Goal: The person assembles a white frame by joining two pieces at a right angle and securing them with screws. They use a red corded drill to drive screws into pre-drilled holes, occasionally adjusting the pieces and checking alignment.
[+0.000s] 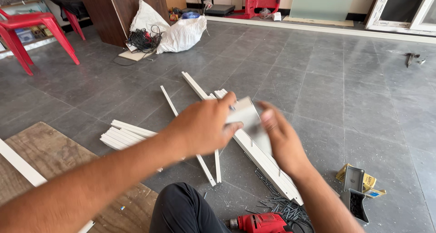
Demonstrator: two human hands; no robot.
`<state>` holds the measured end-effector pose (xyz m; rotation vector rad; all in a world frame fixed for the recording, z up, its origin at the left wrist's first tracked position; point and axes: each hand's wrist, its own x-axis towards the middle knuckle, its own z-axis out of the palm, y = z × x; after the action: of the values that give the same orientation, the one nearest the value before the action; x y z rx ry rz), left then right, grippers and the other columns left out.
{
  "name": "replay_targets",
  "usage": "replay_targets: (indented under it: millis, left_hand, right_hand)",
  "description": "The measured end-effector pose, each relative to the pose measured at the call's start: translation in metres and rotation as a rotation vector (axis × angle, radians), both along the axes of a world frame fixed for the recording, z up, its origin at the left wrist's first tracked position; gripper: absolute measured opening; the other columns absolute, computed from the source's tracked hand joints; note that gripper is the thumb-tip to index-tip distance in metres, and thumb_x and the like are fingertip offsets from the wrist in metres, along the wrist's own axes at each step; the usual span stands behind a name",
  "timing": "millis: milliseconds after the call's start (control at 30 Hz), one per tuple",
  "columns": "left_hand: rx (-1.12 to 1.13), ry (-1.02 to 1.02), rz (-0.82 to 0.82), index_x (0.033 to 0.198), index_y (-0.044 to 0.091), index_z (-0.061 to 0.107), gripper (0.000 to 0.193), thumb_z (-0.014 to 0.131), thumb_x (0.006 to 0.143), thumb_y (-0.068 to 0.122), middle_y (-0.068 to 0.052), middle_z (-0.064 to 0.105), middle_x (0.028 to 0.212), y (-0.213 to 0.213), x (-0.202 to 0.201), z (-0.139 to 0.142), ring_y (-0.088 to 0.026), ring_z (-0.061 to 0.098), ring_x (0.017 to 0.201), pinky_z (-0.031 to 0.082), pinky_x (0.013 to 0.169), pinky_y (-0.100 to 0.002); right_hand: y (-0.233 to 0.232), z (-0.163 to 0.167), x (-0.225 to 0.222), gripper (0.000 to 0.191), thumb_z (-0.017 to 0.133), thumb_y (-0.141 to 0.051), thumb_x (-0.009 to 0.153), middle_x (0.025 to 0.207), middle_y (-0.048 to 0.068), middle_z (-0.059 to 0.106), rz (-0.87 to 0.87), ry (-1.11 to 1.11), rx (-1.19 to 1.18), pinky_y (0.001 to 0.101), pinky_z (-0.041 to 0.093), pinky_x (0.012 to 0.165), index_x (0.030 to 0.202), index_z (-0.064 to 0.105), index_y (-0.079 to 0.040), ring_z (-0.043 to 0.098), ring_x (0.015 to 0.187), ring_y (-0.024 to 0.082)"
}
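Note:
Both my hands hold one short piece of white plastic profile (247,117) in front of me, above the grey tiled floor. My left hand (202,126) grips its left end with the fingers wrapped over the top. My right hand (279,137) holds its right side and is blurred by motion. Below them lie long white profile strips (265,162) and a stack of shorter white strips (122,135). A red power drill (261,223) lies by my knee, next to a heap of dark screws (284,205).
Black trays with yellow boxes (359,187) sit on the right. A brown board (50,156) with a white strip lies at the left. Red plastic chairs (32,28), a white sack with cables (168,31), a wooden cabinet and window frames stand at the back.

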<state>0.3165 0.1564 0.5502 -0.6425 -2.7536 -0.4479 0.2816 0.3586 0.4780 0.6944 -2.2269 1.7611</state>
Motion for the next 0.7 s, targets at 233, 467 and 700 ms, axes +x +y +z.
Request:
replay_targets:
  millis: [233, 467, 700]
  left_hand:
    - [-0.255, 0.654, 0.001, 0.094, 0.003, 0.059, 0.012, 0.066, 0.088, 0.011, -0.018, 0.072, 0.085, 0.049, 0.048, -0.095, -0.027, 0.073, 0.081, 0.057, 0.048, -0.037]
    - [-0.113, 0.305, 0.216, 0.096, 0.002, 0.056, 0.032, 0.078, 0.078, 0.016, -0.014, 0.068, 0.074, 0.074, 0.047, -0.146, -0.025, 0.067, 0.075, 0.056, 0.047, -0.035]
    - [0.827, -0.232, 0.295, 0.110, 0.002, 0.056, 0.061, 0.088, 0.070, 0.035, -0.012, 0.075, 0.093, 0.065, 0.034, -0.191, -0.024, 0.074, 0.086, 0.059, 0.074, -0.038]
  right_hand:
    - [-0.001, -0.023, 0.010, 0.057, 0.060, -0.026, 0.092, 0.126, 0.022, 0.068, 0.291, -0.959, -0.541, 0.0465, 0.053, 0.097, 0.137, 0.056, 0.007, 0.068, 0.110, 0.032]
    - [0.006, -0.066, -0.019, 0.065, 0.059, -0.010, 0.083, 0.128, 0.030, 0.067, 0.532, -0.890, -0.532, 0.0495, 0.054, 0.099, 0.144, 0.048, 0.007, 0.067, 0.112, 0.039]
    - [0.004, -0.111, -0.043, 0.078, 0.059, -0.003, 0.077, 0.134, 0.033, 0.061, 0.714, -0.874, -0.521, 0.0511, 0.056, 0.102, 0.151, 0.037, 0.007, 0.066, 0.121, 0.040]
